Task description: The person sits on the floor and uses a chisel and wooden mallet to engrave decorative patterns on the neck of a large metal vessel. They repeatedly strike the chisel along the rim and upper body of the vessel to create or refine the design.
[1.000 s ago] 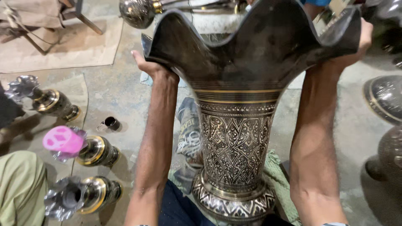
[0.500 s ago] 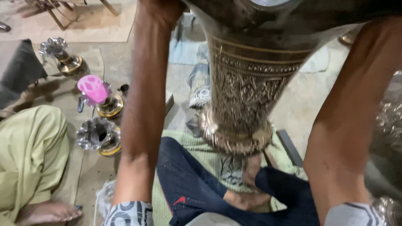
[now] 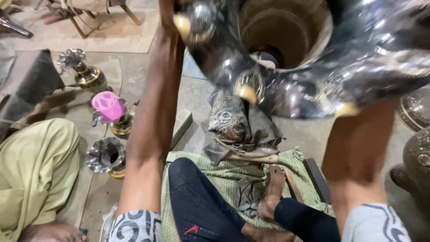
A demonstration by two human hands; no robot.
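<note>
Fingers are hidden behind the raised, tilted metal vase (image 3: pixel 309 58) rim.

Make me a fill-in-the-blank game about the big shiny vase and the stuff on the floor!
1. The large metal vase is tipped so the camera looks into its ______ inside.
2. The cup-like thing sitting upside down on a small vase beside the left arm is coloured ______.
3. The person's bare foot rests on a ______ cloth.
4. The person at the left edge wears ______ clothing.

Missing words: hollow; pink; green; yellow-green
</note>
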